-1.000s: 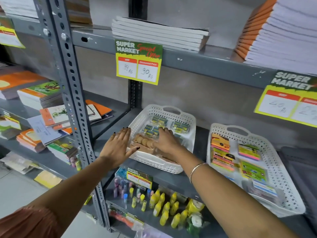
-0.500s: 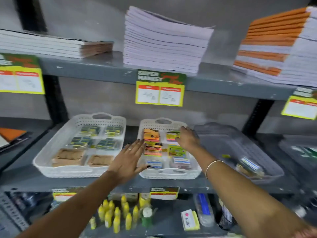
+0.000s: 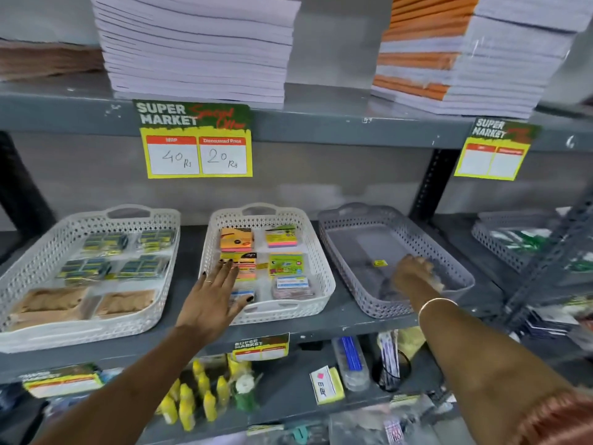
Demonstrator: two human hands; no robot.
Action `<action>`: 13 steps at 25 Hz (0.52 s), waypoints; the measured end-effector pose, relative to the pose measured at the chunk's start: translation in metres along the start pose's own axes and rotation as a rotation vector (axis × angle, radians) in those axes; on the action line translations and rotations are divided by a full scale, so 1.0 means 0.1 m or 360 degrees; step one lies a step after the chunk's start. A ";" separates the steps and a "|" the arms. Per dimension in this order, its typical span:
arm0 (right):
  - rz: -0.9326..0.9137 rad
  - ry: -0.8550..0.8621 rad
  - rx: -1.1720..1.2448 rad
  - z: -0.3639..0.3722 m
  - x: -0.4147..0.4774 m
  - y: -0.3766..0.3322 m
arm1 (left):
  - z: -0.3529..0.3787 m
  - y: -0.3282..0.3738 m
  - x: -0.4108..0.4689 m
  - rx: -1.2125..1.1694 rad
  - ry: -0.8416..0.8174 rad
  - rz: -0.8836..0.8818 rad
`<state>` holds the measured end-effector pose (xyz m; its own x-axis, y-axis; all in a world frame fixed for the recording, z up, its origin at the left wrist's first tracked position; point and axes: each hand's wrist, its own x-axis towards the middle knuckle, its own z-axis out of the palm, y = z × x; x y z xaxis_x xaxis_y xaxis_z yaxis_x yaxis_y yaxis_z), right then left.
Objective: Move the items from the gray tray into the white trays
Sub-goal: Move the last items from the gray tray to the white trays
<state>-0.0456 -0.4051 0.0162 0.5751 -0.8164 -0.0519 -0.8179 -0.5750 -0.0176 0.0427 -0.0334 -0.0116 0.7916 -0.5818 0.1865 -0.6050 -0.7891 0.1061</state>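
white trays (image 3: 324, 277): two; gray tray (image 3: 346, 239): one. left hand (image 3: 213, 303) spread flat; right hand (image 3: 414, 277) grip unclear.

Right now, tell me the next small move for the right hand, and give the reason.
Probably close the right hand on whatever lies under it in the gray tray and lift it out. The hand is down at the tray's near end, over something blurred. A small yellow item also lies on the tray floor. The middle white tray stands just beside it.
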 end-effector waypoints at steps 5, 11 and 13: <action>0.0135 -0.0020 -0.0089 0.05 0.16 0.08 | 0.02 0.01 -0.01 0.0039 0.0021 -0.0028; -0.0058 0.0123 0.0296 -0.22 0.01 -0.33 | 0.04 0.01 -0.01 0.0028 0.0044 -0.0033; -0.0294 0.0185 0.0500 -0.39 -0.14 -0.67 | 0.02 0.01 -0.02 0.0020 0.0043 -0.0035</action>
<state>0.0016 -0.3575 0.0575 0.6964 -0.7115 0.0939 -0.6548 -0.6835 -0.3224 0.0405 -0.0335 -0.0142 0.8019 -0.5590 0.2107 -0.5863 -0.8041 0.0980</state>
